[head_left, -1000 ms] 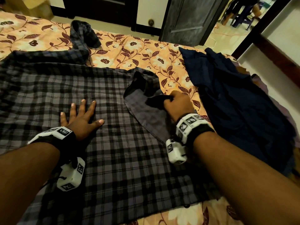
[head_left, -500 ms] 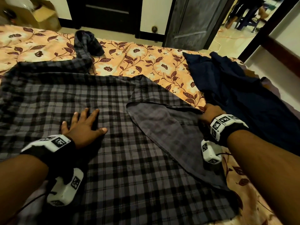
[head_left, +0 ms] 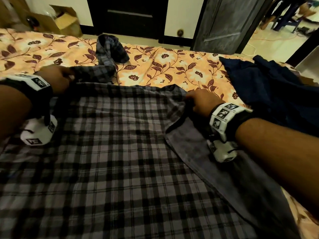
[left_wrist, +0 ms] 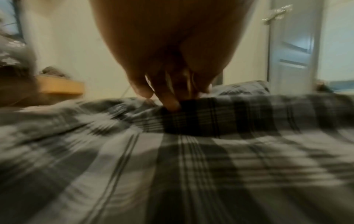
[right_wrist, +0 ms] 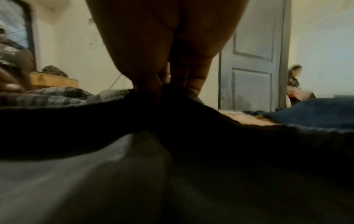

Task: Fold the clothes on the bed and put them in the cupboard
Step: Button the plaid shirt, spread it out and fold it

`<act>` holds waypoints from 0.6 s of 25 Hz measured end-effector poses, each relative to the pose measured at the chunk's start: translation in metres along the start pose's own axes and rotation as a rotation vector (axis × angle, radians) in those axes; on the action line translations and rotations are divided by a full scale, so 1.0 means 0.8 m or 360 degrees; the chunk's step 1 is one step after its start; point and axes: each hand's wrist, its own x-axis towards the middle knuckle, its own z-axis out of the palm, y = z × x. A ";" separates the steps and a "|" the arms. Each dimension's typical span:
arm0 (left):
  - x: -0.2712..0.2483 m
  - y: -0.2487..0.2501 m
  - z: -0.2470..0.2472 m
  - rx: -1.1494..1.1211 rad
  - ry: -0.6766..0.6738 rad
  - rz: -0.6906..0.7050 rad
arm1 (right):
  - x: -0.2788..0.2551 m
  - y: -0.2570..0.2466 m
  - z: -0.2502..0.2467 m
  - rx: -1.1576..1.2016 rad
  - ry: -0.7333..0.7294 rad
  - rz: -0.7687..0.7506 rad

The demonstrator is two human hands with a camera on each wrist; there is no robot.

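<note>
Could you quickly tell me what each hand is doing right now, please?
Left hand: pinches the grey-and-black checked cotton shirt near its sleeve.
Right hand: grips that shirt's folded-over front edge.

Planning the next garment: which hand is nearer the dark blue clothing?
Right. The right hand grips the plaid shirt just beside the dark blue clothing; the left hand holds the shirt's far side.

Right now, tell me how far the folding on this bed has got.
Done: nothing looks folded, and no cupboard is in view. In hand: the grey checked shirt lies spread on the floral bedsheet, its right edge turned over; the left hand grips its sleeve and the right hand pinches the cloth near its collar. Left: finish this shirt, then the crumpled dark navy garment.
</note>
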 end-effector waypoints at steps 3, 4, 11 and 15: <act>0.008 0.017 0.000 0.0114 0.0122 0.0206 | 0.011 0.048 -0.029 -0.0047 0.0286 0.0038; 0.011 0.032 0.001 0.0066 0.0096 0.0384 | 0.021 0.072 -0.039 -0.0053 0.0310 0.0166; 0.046 0.098 0.047 0.0588 -0.0327 0.0543 | 0.088 0.149 -0.001 0.0286 0.0177 0.0643; 0.069 0.062 0.024 0.0751 -0.0696 0.0432 | 0.089 0.135 0.005 0.0428 -0.0098 0.0266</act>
